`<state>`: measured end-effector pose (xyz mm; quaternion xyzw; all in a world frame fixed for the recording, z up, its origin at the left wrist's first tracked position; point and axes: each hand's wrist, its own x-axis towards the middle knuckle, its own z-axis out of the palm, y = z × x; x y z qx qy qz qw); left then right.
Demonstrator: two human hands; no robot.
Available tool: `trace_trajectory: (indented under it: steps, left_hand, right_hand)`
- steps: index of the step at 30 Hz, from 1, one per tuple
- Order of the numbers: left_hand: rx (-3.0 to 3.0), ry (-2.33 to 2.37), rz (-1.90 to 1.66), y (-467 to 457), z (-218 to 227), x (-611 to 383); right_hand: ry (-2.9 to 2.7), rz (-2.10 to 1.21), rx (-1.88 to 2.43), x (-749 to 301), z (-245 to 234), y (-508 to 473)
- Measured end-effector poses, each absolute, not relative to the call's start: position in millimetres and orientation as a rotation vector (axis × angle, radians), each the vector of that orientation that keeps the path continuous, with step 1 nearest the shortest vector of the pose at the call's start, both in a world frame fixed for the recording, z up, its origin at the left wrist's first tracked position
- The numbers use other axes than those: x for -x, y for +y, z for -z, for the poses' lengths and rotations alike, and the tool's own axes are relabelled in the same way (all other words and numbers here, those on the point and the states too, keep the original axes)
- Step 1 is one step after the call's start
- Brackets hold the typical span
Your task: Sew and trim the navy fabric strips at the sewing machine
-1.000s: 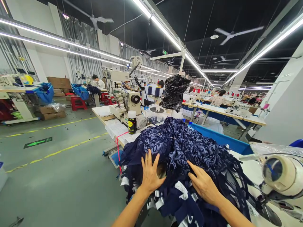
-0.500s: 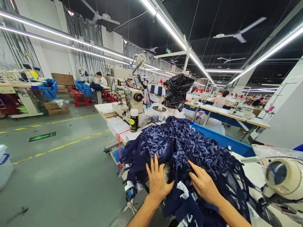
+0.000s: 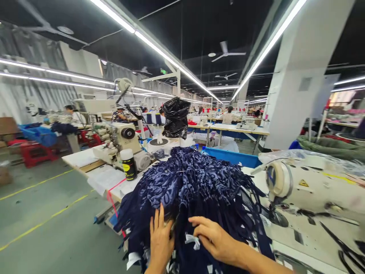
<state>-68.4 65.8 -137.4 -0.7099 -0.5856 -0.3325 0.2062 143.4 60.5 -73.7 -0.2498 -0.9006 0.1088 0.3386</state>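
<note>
A big heap of dark navy lace garments (image 3: 196, 175) with straps and white labels lies in front of me. My left hand (image 3: 161, 238) rests on its near left side, fingers stretched and spread over the cloth, gripping nothing. Close by to the right, my right hand (image 3: 213, 238) is at the near middle of the heap. Its index finger points left, the other fingers are partly bent, and I see nothing held between them. A white label (image 3: 192, 241) sits beside its fingers on the navy fabric.
Left of the heap stand a sewing machine (image 3: 119, 137) and a black spray can with white cap (image 3: 129, 164). At right are another sewing machine (image 3: 302, 182) and black scissors (image 3: 345, 243). A blue bin (image 3: 234, 155) stands behind the heap, a black plastic bag (image 3: 176, 118) above.
The view has swung right, bringing the right-hand machine and scissors into sight. My right hand's fingers have gone from lying stretched on the cloth to partly bent; my left hand stays spread on the heap.
</note>
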Motion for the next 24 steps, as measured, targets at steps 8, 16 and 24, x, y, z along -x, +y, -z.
trace_trajectory:
  steps: [8,16,24]
  left_hand:
    - [1.820,-1.372,1.363,59,78,45]
    - [2.304,-1.103,0.975,107,28,-55]
    - [2.206,-1.472,0.547,116,41,-33]
  right_hand:
    - [-2.109,0.241,1.169,-219,64,101]
    - [-2.326,0.342,1.443,-238,59,112]
    - [-2.385,0.239,1.338,-255,58,137]
